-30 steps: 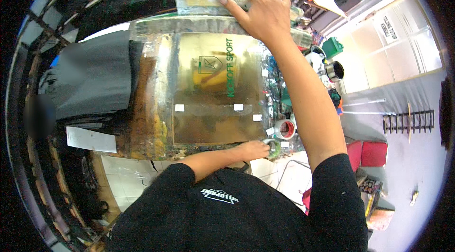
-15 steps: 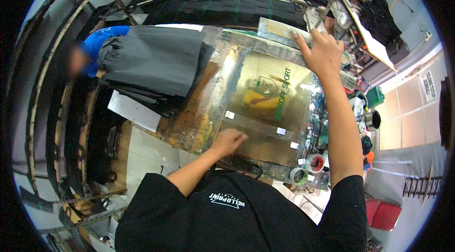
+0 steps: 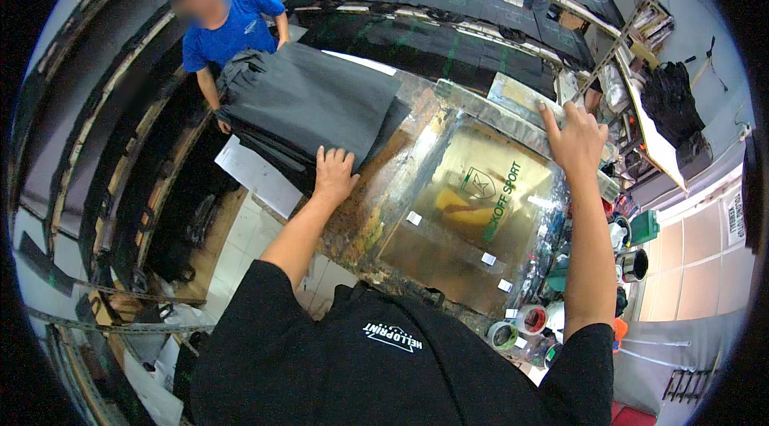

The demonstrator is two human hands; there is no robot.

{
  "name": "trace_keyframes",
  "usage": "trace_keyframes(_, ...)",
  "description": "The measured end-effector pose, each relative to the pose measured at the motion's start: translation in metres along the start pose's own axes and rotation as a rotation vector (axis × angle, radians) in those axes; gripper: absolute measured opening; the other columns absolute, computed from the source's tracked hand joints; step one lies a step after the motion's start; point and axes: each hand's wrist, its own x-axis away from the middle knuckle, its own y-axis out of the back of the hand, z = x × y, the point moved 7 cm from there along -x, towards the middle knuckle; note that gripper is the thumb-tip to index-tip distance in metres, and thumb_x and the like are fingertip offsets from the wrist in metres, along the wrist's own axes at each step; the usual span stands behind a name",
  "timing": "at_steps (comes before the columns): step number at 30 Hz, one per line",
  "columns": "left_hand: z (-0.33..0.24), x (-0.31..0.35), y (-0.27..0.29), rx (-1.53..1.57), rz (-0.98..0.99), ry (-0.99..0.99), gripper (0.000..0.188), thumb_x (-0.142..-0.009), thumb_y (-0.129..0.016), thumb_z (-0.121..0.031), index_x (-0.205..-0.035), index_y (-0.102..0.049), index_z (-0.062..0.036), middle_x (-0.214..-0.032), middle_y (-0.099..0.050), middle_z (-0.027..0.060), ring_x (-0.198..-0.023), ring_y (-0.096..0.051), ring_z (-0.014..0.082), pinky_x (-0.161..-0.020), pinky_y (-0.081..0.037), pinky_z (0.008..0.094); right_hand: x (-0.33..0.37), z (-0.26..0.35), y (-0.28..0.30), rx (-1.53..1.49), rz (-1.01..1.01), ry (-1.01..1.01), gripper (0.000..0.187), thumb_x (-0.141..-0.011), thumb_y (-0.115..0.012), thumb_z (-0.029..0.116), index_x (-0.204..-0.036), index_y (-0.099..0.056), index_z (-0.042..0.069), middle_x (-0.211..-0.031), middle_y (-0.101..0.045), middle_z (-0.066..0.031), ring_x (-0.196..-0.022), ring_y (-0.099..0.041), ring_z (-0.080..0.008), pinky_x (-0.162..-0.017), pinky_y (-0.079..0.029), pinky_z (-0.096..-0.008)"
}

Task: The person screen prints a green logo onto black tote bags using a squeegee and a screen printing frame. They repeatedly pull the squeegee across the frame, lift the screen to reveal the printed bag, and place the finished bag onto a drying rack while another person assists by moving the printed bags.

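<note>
A screen-printing frame (image 3: pixel 581 200) lies over the worktable, with a gold-toned mesh (image 3: pixel 473 242) that bears a green stencil design and a yellow-brown patch. My right hand (image 3: pixel 578 142) is closed over the frame's far right corner, thumb apart from the fingers. Beside its thumb lies a flat squeegee-like board (image 3: pixel 517 94) along the far edge. With fingers stretched out, my left hand (image 3: pixel 335 178) is at the near right edge of a stack of black fabric pieces (image 3: pixel 328 98); whether it presses on them I cannot tell.
Across the table, a co-worker in a blue shirt (image 3: pixel 240 30) has hands at the stack's far left end. A white board (image 3: pixel 256 178) juts out under the stack. Ink tubs (image 3: pixel 531 319) stand at the right edge. Racks (image 3: pixel 432 22) with black sheets line the back.
My left hand has moved from the mesh's near left side out to the stack's edge, and its fingers have opened. My right hand stays on the frame. The view has shifted, showing more of the co-worker.
</note>
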Motion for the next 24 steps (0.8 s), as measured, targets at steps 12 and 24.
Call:
trace_keyframes(12, -0.119, -0.041, 0.004, 0.232, 0.028, -0.525, 0.007, -0.090, -0.062, -0.014, -0.095, -0.068, -0.0118, -0.093, -0.072, 0.0119, -0.095, -0.071, 0.0308, -0.093, -0.053, 0.0488, -0.005, -0.010, 0.000, -0.012, -0.012, -0.016, 0.069, -0.097, -0.053, 0.072, -0.093, -0.074, 0.007, -0.089, -0.075, -0.0147, -0.089, -0.072, -0.0329, -0.082, -0.044, -0.0521)
trace_keyframes(24, -0.311, 0.062, -0.085, 0.459, 0.411, -0.585, 0.101, -0.088, -0.049, -0.086, -0.158, -0.048, -0.0136, -0.169, -0.034, 0.0180, -0.157, -0.023, 0.0451, -0.124, -0.012, 0.0686, -0.003, -0.018, -0.009, -0.021, -0.050, -0.004, 0.070, -0.094, -0.055, 0.074, -0.093, -0.075, 0.007, -0.086, -0.075, -0.0153, -0.084, -0.072, -0.0337, -0.084, -0.044, -0.0534)
